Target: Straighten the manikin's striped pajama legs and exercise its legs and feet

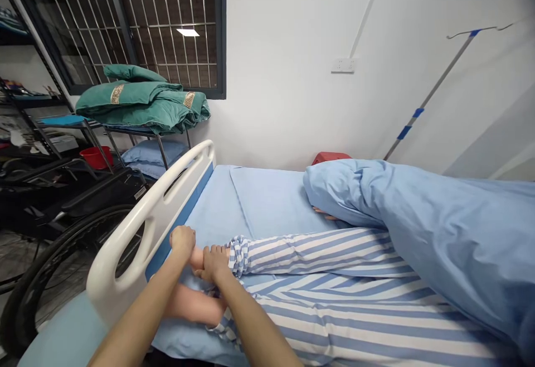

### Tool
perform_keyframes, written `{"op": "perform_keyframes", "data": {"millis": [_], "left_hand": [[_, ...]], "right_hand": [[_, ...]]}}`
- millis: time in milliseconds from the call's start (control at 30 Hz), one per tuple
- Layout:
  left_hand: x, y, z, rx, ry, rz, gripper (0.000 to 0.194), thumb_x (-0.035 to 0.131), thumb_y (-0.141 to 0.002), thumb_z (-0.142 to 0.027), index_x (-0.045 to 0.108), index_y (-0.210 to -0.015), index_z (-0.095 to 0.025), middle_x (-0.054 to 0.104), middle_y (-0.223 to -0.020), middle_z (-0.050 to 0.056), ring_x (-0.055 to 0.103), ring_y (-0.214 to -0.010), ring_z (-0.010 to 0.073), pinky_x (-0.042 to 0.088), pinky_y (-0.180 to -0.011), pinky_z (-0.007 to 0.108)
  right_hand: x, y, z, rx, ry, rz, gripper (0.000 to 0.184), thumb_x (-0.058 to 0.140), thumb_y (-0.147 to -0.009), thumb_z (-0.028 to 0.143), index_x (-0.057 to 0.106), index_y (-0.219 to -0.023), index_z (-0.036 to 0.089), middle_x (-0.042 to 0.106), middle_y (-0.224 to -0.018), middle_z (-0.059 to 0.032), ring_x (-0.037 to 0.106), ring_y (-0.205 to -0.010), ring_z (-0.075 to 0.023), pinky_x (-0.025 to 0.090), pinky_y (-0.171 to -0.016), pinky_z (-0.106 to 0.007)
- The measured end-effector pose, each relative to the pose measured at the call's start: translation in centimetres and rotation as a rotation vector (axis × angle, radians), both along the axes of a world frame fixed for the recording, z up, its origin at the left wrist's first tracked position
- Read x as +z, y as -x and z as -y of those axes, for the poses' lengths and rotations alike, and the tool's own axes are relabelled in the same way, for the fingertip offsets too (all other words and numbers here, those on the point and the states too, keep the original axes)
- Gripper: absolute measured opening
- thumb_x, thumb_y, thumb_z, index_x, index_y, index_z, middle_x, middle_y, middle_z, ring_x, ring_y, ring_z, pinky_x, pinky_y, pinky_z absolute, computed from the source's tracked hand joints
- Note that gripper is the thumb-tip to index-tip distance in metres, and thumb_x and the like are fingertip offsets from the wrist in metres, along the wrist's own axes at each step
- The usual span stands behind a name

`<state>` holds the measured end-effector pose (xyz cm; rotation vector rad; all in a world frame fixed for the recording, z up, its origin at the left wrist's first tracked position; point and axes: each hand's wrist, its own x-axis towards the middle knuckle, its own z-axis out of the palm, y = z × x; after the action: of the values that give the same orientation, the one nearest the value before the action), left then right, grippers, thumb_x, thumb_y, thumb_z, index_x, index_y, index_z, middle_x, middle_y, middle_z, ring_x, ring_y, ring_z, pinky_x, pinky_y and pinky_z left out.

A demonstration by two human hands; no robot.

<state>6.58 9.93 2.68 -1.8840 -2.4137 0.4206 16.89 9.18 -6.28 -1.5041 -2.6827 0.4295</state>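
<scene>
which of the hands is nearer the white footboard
Left. The left hand is close beside the white footboard; the right hand is farther off, on the leg by the striped cuff.

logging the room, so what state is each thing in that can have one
bare left hand, curled at far pinkish leg, grip unclear
bare right hand, curled over it
striped blue-white cloth trousers, far cuff bunched
light-blue cloth quilt, rumpled
green cloth quilts, folded, stacked
white plastic bed board, upright

The right hand [214, 262] grips an ankle [228, 252] just beside a striped pajama cuff [239, 256], with the left hand [183, 241] at the foot [197, 259] near the white footboard [150, 206]. A blue quilt [443, 238] partly covers the striped trousers [317, 252].
</scene>
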Motion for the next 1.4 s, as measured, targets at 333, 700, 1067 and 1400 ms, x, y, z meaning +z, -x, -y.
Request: {"op": "perform_keyframes", "data": {"millis": [333, 700, 1067, 1400], "left_hand": [[0.2, 0.3, 2.2, -0.049, -0.126, 0.041, 0.034, 0.036, -0.084, -0.013, 0.067, -0.096, -0.006, 0.065, -0.092, 0.023, 0.064, -0.091, 0.0257, 0.049, -0.076, 0.036], [2.0, 0.0, 5.3, 0.063, -0.107, 0.0, 0.042, 0.028, -0.082, -0.003, 0.063, -0.103, -0.003, 0.066, -0.093, 0.024, 0.065, -0.088, 0.0243, 0.051, -0.074, 0.035], [1.0, -1.2, 2.4, 0.116, -0.045, -0.022, 0.039, 0.03, -0.079, -0.004, 0.069, -0.087, 0.001, 0.065, -0.073, 0.021, 0.063, -0.067, 0.0245, 0.049, -0.057, 0.036], [-1.0, -0.3, 0.9, -0.018, -0.063, -0.037, 0.036, 0.034, -0.077, -0.005, 0.07, -0.082, -0.002, 0.065, -0.073, 0.019, 0.064, -0.07, 0.0273, 0.05, -0.059, 0.04]], "right_hand": [[0.3, -0.2, 0.4, -0.003, 0.0, -0.038, 0.069, 0.067, -0.063, 0.056, 0.05, -0.115, 0.014, 0.054, -0.116, -0.0163, 0.047, -0.112, -0.0317, 0.03, -0.097, -0.046], [0.9, -0.9, 1.3, 0.008, -0.005, -0.075, 0.065, 0.066, -0.065, 0.052, 0.051, -0.115, 0.014, 0.053, -0.118, -0.0161, 0.046, -0.113, -0.0313, 0.028, -0.098, -0.045], [0.3, -0.7, 0.8, 0.002, -0.008, -0.078, 0.066, 0.064, -0.065, 0.054, 0.051, -0.114, 0.012, 0.053, -0.117, -0.0171, 0.046, -0.112, -0.0329, 0.028, -0.099, -0.048], [0.2, -0.6, 0.4, 0.011, -0.019, -0.061, 0.063, 0.065, -0.065, 0.049, 0.051, -0.114, 0.011, 0.054, -0.115, -0.0166, 0.046, -0.11, -0.0307, 0.028, -0.099, -0.046]]}}
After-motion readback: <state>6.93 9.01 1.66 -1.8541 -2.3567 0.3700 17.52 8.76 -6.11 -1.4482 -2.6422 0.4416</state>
